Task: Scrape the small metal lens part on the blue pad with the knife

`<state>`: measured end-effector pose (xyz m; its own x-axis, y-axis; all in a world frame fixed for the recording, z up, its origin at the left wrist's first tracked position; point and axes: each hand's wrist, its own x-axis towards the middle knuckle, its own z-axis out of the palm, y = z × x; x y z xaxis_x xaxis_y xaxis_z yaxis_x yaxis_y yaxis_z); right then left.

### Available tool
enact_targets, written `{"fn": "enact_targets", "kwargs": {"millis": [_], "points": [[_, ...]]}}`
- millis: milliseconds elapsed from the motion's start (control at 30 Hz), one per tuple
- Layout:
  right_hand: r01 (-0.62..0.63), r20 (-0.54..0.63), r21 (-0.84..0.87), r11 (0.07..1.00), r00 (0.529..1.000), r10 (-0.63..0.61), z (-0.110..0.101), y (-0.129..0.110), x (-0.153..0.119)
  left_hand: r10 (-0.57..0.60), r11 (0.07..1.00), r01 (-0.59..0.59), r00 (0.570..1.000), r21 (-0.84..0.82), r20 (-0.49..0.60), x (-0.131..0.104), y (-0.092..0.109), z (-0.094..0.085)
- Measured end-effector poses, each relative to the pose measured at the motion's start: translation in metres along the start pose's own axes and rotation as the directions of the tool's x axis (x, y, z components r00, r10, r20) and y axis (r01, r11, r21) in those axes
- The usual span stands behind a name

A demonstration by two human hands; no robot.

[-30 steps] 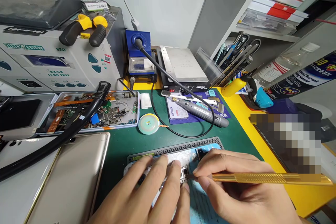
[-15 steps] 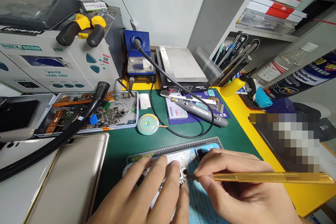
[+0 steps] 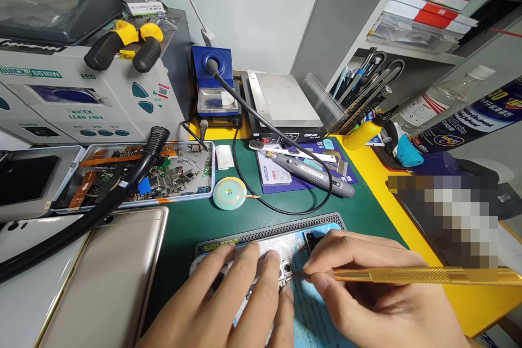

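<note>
Barely any movement since a second ago: whole scene nudged slightly left and up from a small head shift, gold tool sitting a touch lower on the right. Hands unchanged, so fine work at one spot, steady and slow.

Head view: left hand flat, fingers spread and pressing down on small circuit board at near edge of green mat. Right hand pinching gold-handled precision tool between thumb and fingertips, tip touching tiny metal component just beside left fingertips.

Containers next: metal parts tray at left, full of loose boards, flex cables and shields, black hose lying across it. Mesh tool holder at back right, packed with tweezers and drivers. Blue soldering-iron stand behind, holding sponge tray.
</note>
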<state>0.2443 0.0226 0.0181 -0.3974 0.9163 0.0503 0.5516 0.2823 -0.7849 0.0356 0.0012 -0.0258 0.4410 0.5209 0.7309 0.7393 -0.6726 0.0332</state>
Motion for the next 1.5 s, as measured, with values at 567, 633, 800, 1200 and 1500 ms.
{"fn": "enact_targets", "kwargs": {"millis": [567, 633, 800, 1200, 1500], "points": [[-0.008, 0.012, 0.042, 0.999, 1.0, 0.008, -0.0024, -0.0001, 0.0019, -0.018, 1.0, 0.018, 1.0, -0.024, -0.013, 0.0001, -0.0003, 0.0018], [-0.019, 0.02, 0.08, 0.997, 1.0, 0.017, -0.0029, -0.0008, 0.0023, -0.012, 1.0, 0.012, 1.0, -0.021, -0.012, 0.001, -0.0008, 0.0015], [-0.03, 0.016, 0.119, 0.992, 0.999, 0.029, -0.0016, 0.0004, 0.0028, 0.004, 1.0, -0.004, 1.0, -0.021, -0.008, 0.0007, -0.0016, 0.0005], [-0.022, 0.002, 0.097, 0.995, 1.0, 0.022, 0.0001, 0.0004, 0.0036, -0.007, 0.999, 0.006, 1.0, -0.037, -0.001, 0.0025, -0.0015, 0.0009], [-0.033, -0.001, 0.1, 0.994, 0.999, 0.033, -0.0005, 0.0009, 0.0008, -0.004, 1.0, 0.003, 1.0, -0.03, -0.023, -0.0003, -0.0008, 0.0025]]}}
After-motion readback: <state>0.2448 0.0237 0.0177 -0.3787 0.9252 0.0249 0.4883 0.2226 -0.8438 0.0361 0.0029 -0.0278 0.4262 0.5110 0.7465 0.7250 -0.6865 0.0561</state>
